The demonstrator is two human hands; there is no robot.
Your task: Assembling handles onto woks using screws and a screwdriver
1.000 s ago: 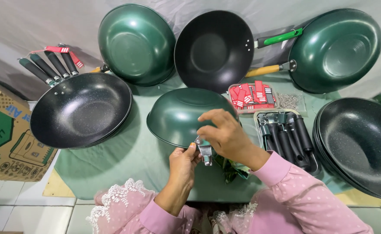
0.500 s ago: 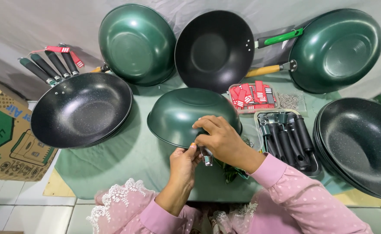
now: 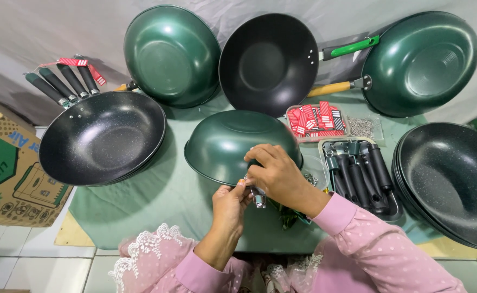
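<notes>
Green cloth-covered table (image 3: 157, 206), an upturned green wok (image 3: 233, 142) lay at its middle, black woks (image 3: 103, 138) stacked left, more black woks (image 3: 450, 179) right, tray of black handles (image 3: 360, 176), clear box of red labels (image 3: 314, 120), bag of screws (image 3: 362, 127).

We wear pink sleeves (image 3: 376, 247) dotted with small pale spots, snug at the cuffs. White lace trim (image 3: 149, 249) edges the pink garment near our left arm. Both hands, left (image 3: 229, 202) and right (image 3: 279, 176), are bare.
</notes>
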